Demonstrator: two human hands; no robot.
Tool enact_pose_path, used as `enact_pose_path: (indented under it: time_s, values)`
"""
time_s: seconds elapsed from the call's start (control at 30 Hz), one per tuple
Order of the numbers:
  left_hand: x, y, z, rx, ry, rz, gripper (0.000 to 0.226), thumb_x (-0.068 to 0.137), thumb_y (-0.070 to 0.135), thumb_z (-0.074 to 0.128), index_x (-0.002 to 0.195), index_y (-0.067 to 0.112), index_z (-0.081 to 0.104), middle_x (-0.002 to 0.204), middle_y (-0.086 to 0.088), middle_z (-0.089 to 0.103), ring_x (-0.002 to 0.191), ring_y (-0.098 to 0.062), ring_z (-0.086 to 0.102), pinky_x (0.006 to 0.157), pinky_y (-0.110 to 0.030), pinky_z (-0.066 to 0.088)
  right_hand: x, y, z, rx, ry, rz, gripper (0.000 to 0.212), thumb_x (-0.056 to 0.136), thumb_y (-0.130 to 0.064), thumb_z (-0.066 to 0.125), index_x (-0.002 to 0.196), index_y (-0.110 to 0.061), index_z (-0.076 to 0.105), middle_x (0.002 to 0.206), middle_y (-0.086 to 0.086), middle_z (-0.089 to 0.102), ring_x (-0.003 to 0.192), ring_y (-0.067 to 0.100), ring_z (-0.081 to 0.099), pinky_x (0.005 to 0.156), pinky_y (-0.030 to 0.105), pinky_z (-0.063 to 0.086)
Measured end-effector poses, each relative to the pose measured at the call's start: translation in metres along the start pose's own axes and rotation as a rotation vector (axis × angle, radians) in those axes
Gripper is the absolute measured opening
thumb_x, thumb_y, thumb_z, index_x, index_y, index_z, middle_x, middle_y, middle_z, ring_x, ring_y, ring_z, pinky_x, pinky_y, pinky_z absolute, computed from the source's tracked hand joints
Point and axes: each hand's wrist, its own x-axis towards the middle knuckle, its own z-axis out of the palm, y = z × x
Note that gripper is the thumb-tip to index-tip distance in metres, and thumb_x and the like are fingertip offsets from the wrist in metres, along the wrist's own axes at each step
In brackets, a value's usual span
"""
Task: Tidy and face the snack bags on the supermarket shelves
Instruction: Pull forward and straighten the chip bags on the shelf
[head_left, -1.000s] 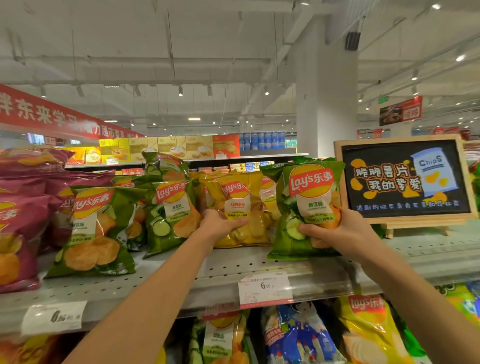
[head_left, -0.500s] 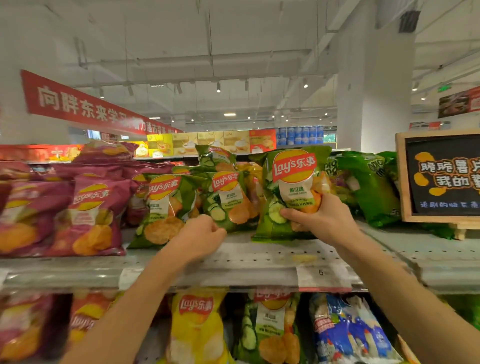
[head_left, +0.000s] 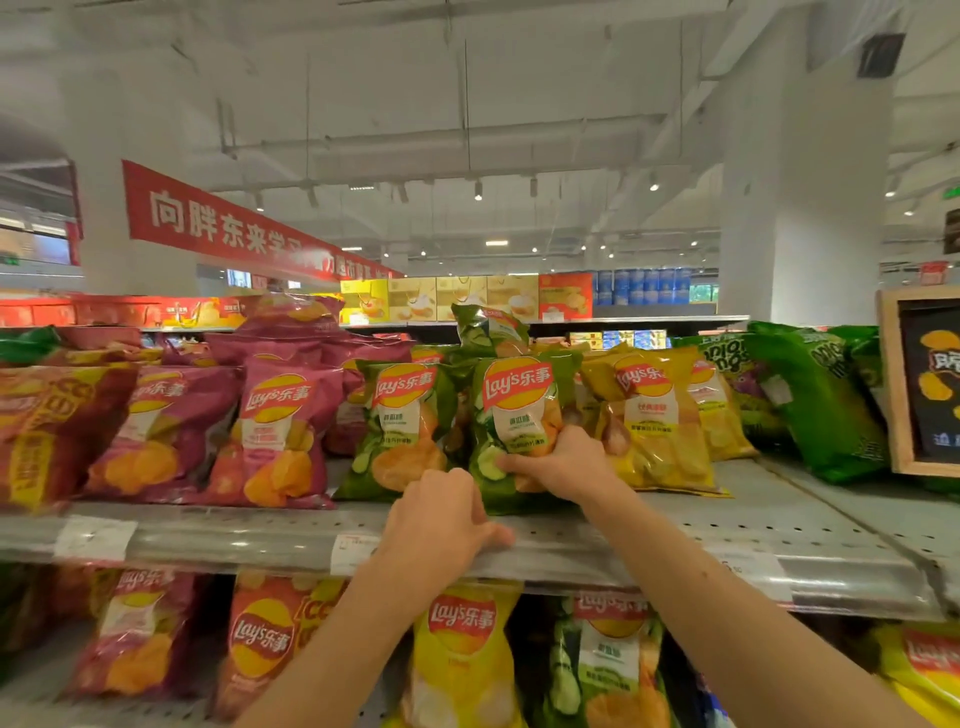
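The right hand's fingers (head_left: 511, 460) are curling around the lower front of a green cucumber Lay's bag (head_left: 519, 410), pinching its crinkled foil near the bottom edge, with the right hand (head_left: 563, 465) sitting low against the pack. That bag is standing upright on the top shelf (head_left: 727, 525), its long axis running vertically, the red and yellow logo facing outward toward the camera and the sealed top edge pointing up. Its base is resting close to the shelf's front lip.

The left hand (head_left: 441, 519) is lying over the front edge of the same shelf, just below and left of the held bag. Its fingers are bent loosely over the metal lip, with the thumb stretching right along the edge; it is gripping no bag.

Just left of the held bag, a second green bag (head_left: 400, 415) is leaning back slightly, also face forward. Further left, purple-red bags (head_left: 275, 431) are standing in a row. To the right, a yellow bag (head_left: 649, 415) is sitting just beside the held one, tilting back, and dark green bags (head_left: 815, 400) are lying beyond it. A wood-framed chalkboard sign (head_left: 924, 379) is standing at the far right. Price tags (head_left: 353, 553) are hanging on the shelf rail, slightly blurred.
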Motion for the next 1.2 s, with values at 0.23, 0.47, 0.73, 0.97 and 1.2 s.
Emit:
enact_pose_path:
  time_s: [0.23, 0.47, 0.73, 0.97, 1.2]
  values:
    - [0.001, -0.005, 0.007, -0.008, 0.051, -0.002, 0.037, 0.071, 0.061, 0.079, 0.076, 0.027, 0.066, 0.078, 0.009, 0.065, 0.076, -0.009, 0.061, 0.065, -0.029, 0.050, 0.001, -0.002, 0.000, 0.043, -0.072, 0.024, 0.076, 0.067, -0.059, 0.086, 0.127, -0.023, 0.056, 0.097, -0.004, 0.076, 0.071, 0.004, 0.075, 0.068, 0.022, 0.058]
    - [0.002, -0.009, 0.011, -0.036, 0.067, 0.011, 0.037, 0.071, 0.063, 0.078, 0.065, 0.031, 0.060, 0.071, 0.012, 0.063, 0.067, 0.000, 0.053, 0.057, -0.025, 0.041, -0.016, -0.006, -0.016, -0.109, -0.091, 0.004, 0.088, 0.065, -0.072, 0.078, 0.132, -0.020, 0.055, 0.108, -0.007, 0.067, 0.087, 0.004, 0.070, 0.074, 0.019, 0.056]
    - [-0.022, 0.050, 0.042, -0.376, 0.346, 0.135, 0.022, 0.087, 0.049, 0.069, 0.093, 0.028, 0.070, 0.088, 0.012, 0.066, 0.087, -0.008, 0.062, 0.082, -0.036, 0.055, -0.096, 0.037, -0.055, -0.220, 0.344, -0.196, 0.073, 0.079, -0.072, 0.066, 0.135, -0.025, 0.056, 0.125, -0.007, 0.063, 0.114, 0.011, 0.059, 0.094, 0.032, 0.052]
    - [-0.081, 0.177, 0.104, -0.998, 0.424, 0.190, 0.003, 0.091, 0.033, 0.067, 0.092, 0.036, 0.066, 0.089, 0.017, 0.069, 0.087, -0.003, 0.066, 0.076, -0.024, 0.055, -0.195, 0.118, -0.149, -0.095, 0.533, -0.094, 0.045, 0.088, -0.043, 0.073, 0.128, -0.024, 0.064, 0.114, -0.010, 0.067, 0.106, 0.005, 0.063, 0.094, 0.030, 0.052]
    - [-0.137, 0.343, 0.182, -1.324, 0.083, 0.144, 0.008, 0.089, 0.010, 0.070, 0.094, 0.015, 0.067, 0.084, 0.002, 0.070, 0.078, -0.006, 0.068, 0.074, -0.020, 0.054, -0.319, 0.242, -0.314, 0.047, 0.702, 0.239, 0.039, 0.086, -0.033, 0.078, 0.120, -0.016, 0.067, 0.107, 0.002, 0.074, 0.095, 0.013, 0.071, 0.093, 0.041, 0.056]
